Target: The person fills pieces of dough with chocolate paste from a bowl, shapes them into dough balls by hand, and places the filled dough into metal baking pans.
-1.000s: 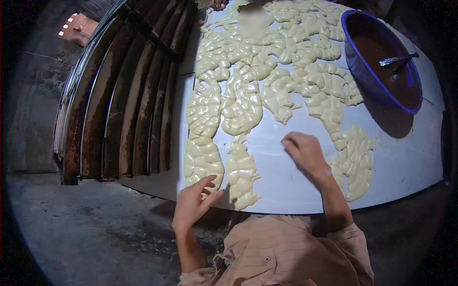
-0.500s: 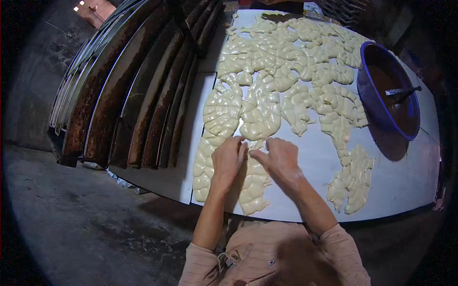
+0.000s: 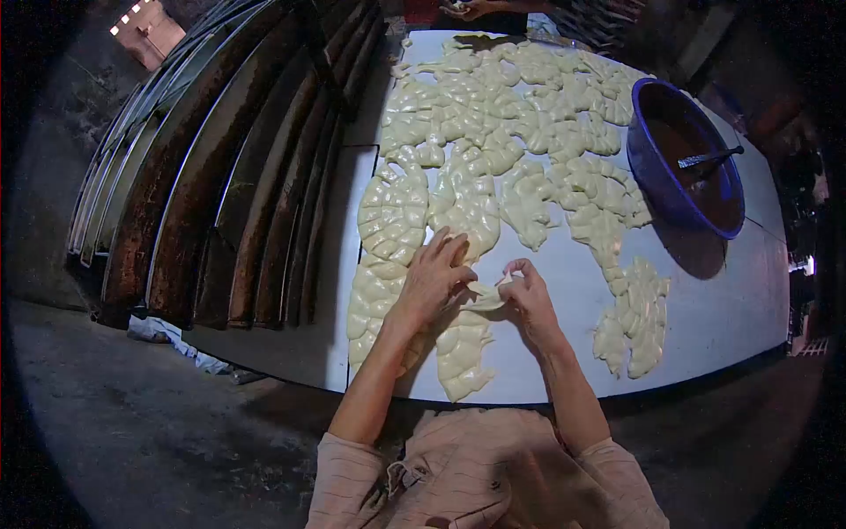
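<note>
Pale, glossy dough lies in dimpled, joined patches across the white tabletop. My left hand is over the near patches, its thumb and fingers closed on one end of a thin dough strip. My right hand pinches the strip's other end, so it stretches between both hands just above the table. Below the strip, a narrow tongue of dough reaches toward the table's near edge. Part of the dough under my left hand is hidden.
A purple basin with brown contents and a dark-handled tool stands at the right. Rusty curved metal trays are stacked at the left. Another person's hand shows at the far edge. More dough lies near right.
My hands have moved apart, and a dough strip is now pulled up between them. The view has shifted slightly. Another person's hand has come into sight at the far edge.
</note>
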The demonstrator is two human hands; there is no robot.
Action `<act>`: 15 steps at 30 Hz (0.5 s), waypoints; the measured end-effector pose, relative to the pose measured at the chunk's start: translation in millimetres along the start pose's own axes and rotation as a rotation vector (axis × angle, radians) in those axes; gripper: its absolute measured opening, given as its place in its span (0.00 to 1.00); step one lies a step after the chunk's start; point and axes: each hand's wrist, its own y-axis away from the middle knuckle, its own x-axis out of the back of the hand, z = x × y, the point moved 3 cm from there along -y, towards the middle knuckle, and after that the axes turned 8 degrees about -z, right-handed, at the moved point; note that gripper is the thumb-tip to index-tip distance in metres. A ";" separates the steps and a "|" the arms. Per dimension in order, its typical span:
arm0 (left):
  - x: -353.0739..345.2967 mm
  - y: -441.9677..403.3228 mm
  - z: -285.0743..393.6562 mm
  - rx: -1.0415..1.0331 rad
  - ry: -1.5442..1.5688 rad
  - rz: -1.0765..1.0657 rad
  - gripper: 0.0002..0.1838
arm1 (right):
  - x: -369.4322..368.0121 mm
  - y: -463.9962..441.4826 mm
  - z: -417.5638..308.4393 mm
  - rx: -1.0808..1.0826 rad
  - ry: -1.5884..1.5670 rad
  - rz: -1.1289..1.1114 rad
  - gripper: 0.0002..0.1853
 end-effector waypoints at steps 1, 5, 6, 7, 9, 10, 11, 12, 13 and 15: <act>-4.8 -2.0 -2.6 -0.013 0.010 0.001 0.14 | -0.6 2.2 -7.9 0.015 0.053 0.017 0.19; 1.8 -4.0 2.9 -0.029 0.115 0.055 0.11 | -9.4 -2.1 -14.7 0.019 0.718 -0.066 0.16; -0.5 -3.8 3.1 -0.042 0.089 0.096 0.11 | -7.2 -3.8 -11.5 0.113 0.779 -0.042 0.15; -1.4 -2.1 4.8 -0.043 0.058 0.092 0.11 | -6.1 -6.2 -8.4 0.207 0.841 -0.021 0.15; 1.8 2.9 8.5 -0.033 -0.005 0.085 0.11 | -7.9 -3.6 -10.7 0.178 0.769 -0.050 0.15; -3.9 6.6 -1.6 -0.056 -0.014 0.114 0.12 | -5.9 2.6 -12.6 0.053 0.632 -0.097 0.15; -0.1 9.6 -4.5 -0.016 -0.063 0.145 0.12 | -3.4 8.2 -11.8 -0.073 0.494 -0.143 0.15; 3.9 12.0 -6.9 0.026 -0.112 0.177 0.13 | 3.2 13.6 -5.5 -0.137 0.302 -0.146 0.10; 7.3 15.0 -9.3 0.067 -0.161 0.209 0.13 | 8.4 16.2 -9.0 -0.143 0.316 -0.149 0.10; 1.9 23.3 -17.5 0.117 -0.166 0.175 0.13 | 19.7 23.8 -18.4 -0.156 0.344 -0.149 0.09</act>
